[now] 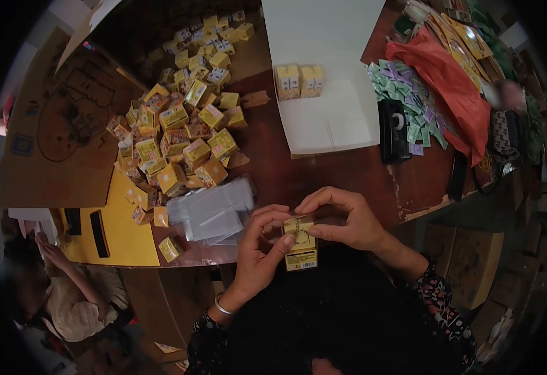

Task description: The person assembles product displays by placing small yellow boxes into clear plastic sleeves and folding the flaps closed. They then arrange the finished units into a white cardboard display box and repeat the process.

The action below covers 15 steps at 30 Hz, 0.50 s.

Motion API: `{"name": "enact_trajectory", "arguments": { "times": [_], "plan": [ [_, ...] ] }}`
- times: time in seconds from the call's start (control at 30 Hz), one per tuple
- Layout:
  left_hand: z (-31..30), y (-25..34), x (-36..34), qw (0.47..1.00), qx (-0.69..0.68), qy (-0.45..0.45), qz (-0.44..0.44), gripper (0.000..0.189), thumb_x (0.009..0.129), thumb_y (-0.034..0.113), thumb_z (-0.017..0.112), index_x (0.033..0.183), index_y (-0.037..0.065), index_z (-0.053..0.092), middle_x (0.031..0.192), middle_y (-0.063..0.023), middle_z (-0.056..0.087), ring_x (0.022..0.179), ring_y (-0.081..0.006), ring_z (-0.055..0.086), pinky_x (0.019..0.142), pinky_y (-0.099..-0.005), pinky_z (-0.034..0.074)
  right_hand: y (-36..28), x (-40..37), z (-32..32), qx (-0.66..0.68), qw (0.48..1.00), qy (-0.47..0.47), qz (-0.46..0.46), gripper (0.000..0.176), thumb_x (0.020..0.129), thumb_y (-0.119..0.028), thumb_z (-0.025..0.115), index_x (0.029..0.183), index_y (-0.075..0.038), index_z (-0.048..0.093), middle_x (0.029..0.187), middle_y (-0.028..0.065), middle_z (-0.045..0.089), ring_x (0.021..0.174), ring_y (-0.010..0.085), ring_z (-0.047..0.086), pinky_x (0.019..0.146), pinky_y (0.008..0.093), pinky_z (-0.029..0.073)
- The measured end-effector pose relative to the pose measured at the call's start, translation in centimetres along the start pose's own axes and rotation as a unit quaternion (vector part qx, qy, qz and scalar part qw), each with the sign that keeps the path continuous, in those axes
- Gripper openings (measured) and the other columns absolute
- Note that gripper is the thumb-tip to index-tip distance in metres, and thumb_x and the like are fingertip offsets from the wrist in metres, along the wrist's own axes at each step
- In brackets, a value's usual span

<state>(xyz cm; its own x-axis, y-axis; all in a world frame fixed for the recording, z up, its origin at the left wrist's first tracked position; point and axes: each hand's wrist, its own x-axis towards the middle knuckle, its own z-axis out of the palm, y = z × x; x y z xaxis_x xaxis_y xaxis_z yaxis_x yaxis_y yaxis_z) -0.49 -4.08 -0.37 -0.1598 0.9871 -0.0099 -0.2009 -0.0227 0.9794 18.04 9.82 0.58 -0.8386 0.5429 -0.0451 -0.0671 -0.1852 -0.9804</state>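
Observation:
A small yellow printed carton (pixel 301 259) is held in front of my body at the table's near edge, with a barcode on its lower face. My left hand (pixel 262 245) wraps its left side, thumb on the front. My right hand (pixel 343 220) pinches the upper right part, its fingers bent over the top. Fingers partly cover the carton's upper end. Left of my hands lies a stack of clear plastic sleeves (pixel 214 209). One loose yellow carton (pixel 170 249) rests near the table edge, below a large heap of similar cartons (pixel 183 140).
An open white box (pixel 330 128) holds several yellow cartons in a corner. Green and purple sachets (pixel 405 94), a red plastic bag (pixel 455 81) and a black tape dispenser (pixel 393 131) lie at right. A co-worker (pixel 80 294) sits at lower left near a phone (pixel 99 234).

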Motion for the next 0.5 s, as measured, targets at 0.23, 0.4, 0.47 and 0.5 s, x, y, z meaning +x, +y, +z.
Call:
{"name": "enact_trajectory", "arguments": {
  "times": [0.23,0.4,0.47,0.5],
  "plan": [
    [-0.7,0.2,-2.2,0.998,-0.007,-0.023,-0.053,0.037,0.099,0.002,0.064,0.133,0.002,0.049,0.142,-0.0132,0.045,0.128,-0.0224,0.058,0.103,-0.0355,0.053,2.6,-1.6,1.9,0.027,1.000,0.014,-0.007,0.032,0.088,-0.001,0.076,0.118,-0.001,0.065,0.121,0.0098,0.067,0.119,0.0190,0.063,0.106,0.0349,0.050],
    [-1.0,0.6,-2.4,0.998,-0.008,-0.010,-0.061,0.040,0.095,-0.002,0.067,0.131,0.002,0.049,0.144,-0.0170,0.045,0.128,-0.0232,0.055,0.108,-0.0390,0.049,1.1,-1.3,2.5,0.001,0.998,0.056,0.024,0.032,0.088,-0.003,0.077,0.118,-0.002,0.065,0.128,0.0105,0.065,0.120,0.0195,0.063,0.106,0.0359,0.050],
    [-1.0,0.8,-2.5,0.999,0.018,-0.011,-0.045,0.041,0.095,-0.002,0.067,0.132,0.002,0.048,0.144,-0.0171,0.045,0.128,-0.0230,0.055,0.106,-0.0375,0.051,0.9,-1.3,2.5,-0.017,0.997,0.068,0.030,0.032,0.088,-0.004,0.078,0.117,-0.002,0.065,0.130,0.0107,0.064,0.120,0.0201,0.063,0.105,0.0366,0.052],
    [-1.0,0.8,-2.6,0.999,0.030,-0.011,-0.038,0.042,0.095,-0.003,0.067,0.132,0.002,0.048,0.144,-0.0172,0.045,0.129,-0.0229,0.055,0.105,-0.0367,0.052,1.1,-1.5,2.3,-0.022,0.998,0.057,0.024,0.031,0.088,-0.005,0.079,0.116,-0.002,0.066,0.130,0.0108,0.064,0.119,0.0204,0.063,0.104,0.0369,0.052]
  ]
}}
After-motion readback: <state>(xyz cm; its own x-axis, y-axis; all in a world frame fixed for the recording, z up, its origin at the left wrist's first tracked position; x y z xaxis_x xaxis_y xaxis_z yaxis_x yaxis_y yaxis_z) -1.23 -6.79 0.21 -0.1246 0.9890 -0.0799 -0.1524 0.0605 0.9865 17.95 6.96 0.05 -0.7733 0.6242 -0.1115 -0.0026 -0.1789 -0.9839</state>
